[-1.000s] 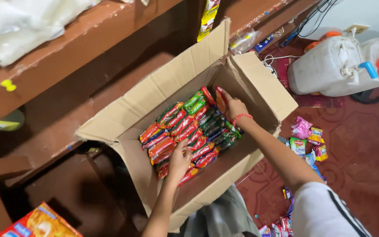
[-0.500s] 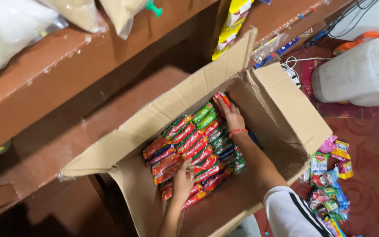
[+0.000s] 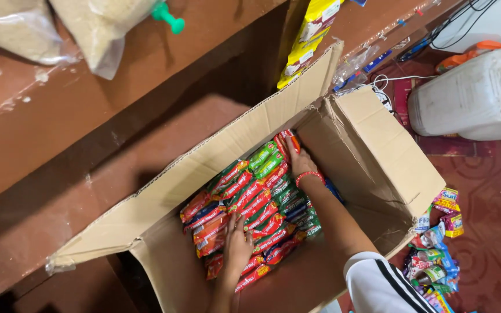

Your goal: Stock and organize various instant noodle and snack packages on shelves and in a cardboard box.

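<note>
An open cardboard box (image 3: 372, 150) holds rows of small red, orange and green packets (image 3: 256, 200) packed side by side. My left hand (image 3: 236, 246) lies flat on the near end of the rows, fingers spread over red packets. My right hand (image 3: 300, 161), with a red band at the wrist, presses against the far end of the rows, fingers bent around the last red packets by the box wall. Whether either hand has lifted a packet I cannot tell.
A brown wooden shelf (image 3: 71, 174) runs along the left, with plastic sacks (image 3: 59, 29) on top. A white plastic jug (image 3: 471, 98) stands on the red floor at the right. Loose sachets (image 3: 436, 249) lie beside the box. Yellow packets (image 3: 308, 35) hang above.
The view has shifted so the box sits lower and larger. Both hands stay at the two ends of the packet rows, the left one a little further in.
</note>
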